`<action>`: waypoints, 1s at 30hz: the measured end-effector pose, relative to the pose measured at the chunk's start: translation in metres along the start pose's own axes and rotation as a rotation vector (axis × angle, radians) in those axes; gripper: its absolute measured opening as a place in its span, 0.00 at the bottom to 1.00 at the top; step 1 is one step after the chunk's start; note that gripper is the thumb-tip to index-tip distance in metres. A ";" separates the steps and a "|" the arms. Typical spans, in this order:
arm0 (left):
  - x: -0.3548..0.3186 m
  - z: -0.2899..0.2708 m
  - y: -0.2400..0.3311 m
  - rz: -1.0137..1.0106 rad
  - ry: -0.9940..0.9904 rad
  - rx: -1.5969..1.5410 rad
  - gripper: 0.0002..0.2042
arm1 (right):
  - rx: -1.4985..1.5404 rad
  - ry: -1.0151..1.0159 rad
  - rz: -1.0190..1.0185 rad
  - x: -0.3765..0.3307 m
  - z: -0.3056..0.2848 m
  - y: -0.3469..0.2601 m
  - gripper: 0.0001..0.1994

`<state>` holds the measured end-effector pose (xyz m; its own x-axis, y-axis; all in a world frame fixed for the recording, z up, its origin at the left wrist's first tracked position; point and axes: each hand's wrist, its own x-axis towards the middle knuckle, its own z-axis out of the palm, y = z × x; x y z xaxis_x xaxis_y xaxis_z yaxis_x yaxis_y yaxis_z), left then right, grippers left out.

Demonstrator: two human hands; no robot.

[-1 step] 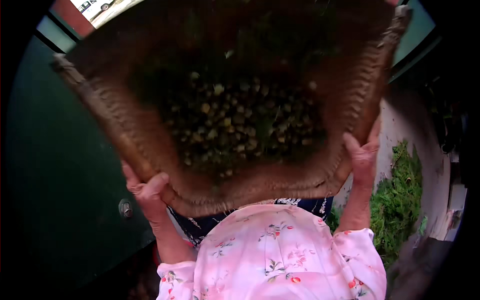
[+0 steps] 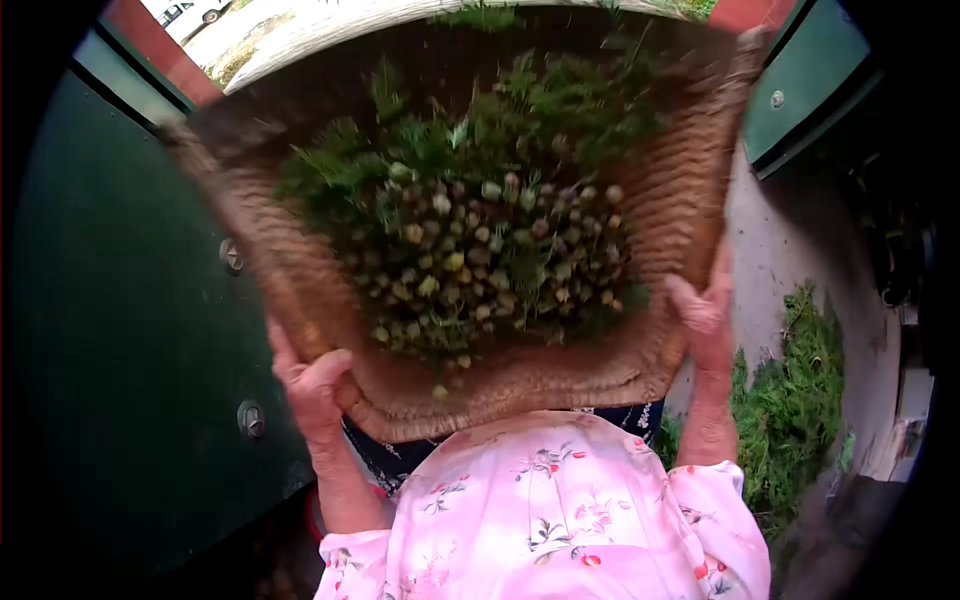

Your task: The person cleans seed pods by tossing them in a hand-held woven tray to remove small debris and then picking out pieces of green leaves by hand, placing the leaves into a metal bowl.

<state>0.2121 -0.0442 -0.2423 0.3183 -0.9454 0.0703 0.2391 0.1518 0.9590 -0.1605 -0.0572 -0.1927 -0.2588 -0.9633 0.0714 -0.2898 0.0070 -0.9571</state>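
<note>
A woven winnowing basket (image 2: 685,190) is held out in front of my body, its near rim close to my waist. My left hand (image 2: 314,385) grips its left side near the front corner, thumb on top of the rim. On the opposite side my right hand (image 2: 703,308) is closed round the rim in the same way; the fingers of both are partly hidden beneath. Inside lies a heap of small round greenish-brown pods (image 2: 485,260). Feathery green sprigs (image 2: 560,105) cover the far part, blurred by motion.
Tall green metal doors stand at the left (image 2: 120,300) and far right (image 2: 825,85), with a red door frame (image 2: 190,75) between. A pile of feathery greenery (image 2: 795,410) lies on the floor to my right. Outside, a white vehicle (image 2: 190,12) is parked.
The far end of the basket has dropped away from me, showing more of the doorway behind it. Both hands have come slightly inward, still gripping. The contents look brighter and less blurred.
</note>
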 end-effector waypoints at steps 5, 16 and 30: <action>-0.011 -0.023 -0.056 -0.435 -0.141 0.112 0.46 | 0.093 -0.204 0.244 -0.008 0.007 0.092 0.45; -0.012 0.019 0.014 -0.034 -0.032 -0.079 0.43 | 0.170 -0.047 -0.044 -0.005 0.001 0.015 0.41; -0.010 0.000 -0.049 -0.248 -0.101 0.008 0.45 | 0.167 -0.083 0.086 -0.012 0.005 0.084 0.42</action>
<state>0.1968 -0.0428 -0.2900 0.1580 -0.9774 -0.1402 0.2906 -0.0897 0.9526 -0.1772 -0.0465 -0.2753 -0.1970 -0.9800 -0.0291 -0.1116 0.0519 -0.9924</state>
